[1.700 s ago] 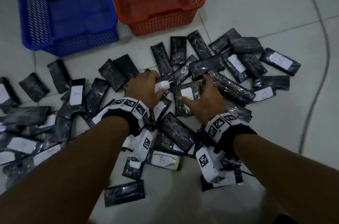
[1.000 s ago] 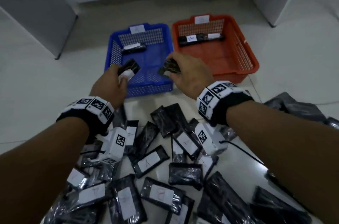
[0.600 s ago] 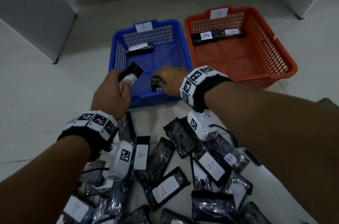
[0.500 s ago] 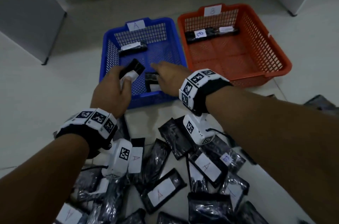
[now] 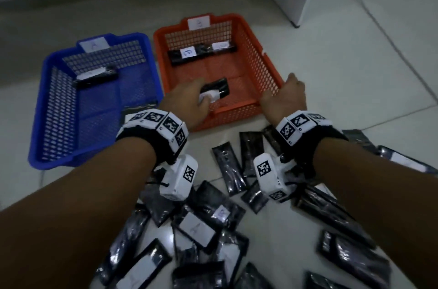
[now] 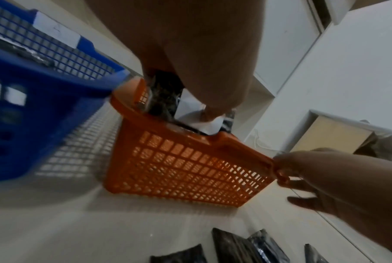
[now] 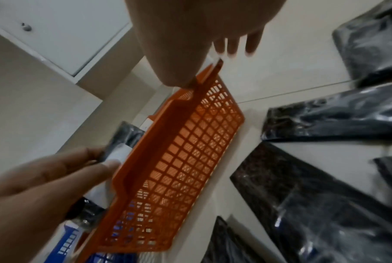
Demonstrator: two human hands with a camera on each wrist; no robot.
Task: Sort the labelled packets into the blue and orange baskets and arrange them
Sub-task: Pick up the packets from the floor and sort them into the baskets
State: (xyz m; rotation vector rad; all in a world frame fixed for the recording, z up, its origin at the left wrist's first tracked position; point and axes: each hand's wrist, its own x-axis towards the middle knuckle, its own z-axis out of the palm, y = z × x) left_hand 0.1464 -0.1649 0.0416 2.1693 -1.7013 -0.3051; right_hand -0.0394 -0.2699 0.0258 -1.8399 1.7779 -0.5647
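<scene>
Left hand [image 5: 187, 104] pinches a shiny black packet [image 5: 216, 91] with a white label over the orange basket [image 5: 267, 61]. Right hand [image 5: 285, 97] grips that basket's near right corner. Basket tag is unreadable; a packet inside reads "B". Blue basket [image 5: 40, 123], tagged "A", sits just left.

**Dim, bluish indoor light with blur at the edges**

All three views are underexposed and cool in tone. The floor [image 5: 355, 80] reflects a soft, pale sheen, brightest at the upper right of the head view. The black packets [image 5: 227, 170] catch small glints on their wrapping. The head view is fairly sharp in the middle, yet smears toward the lower corners, where lines also bend. In the left wrist view the blue basket [image 6: 32, 124] is streaked with motion blur, and the orange basket [image 6: 185, 169] throws a faint grid shadow on the floor. The right wrist view is soft, its near hand out of focus.
</scene>
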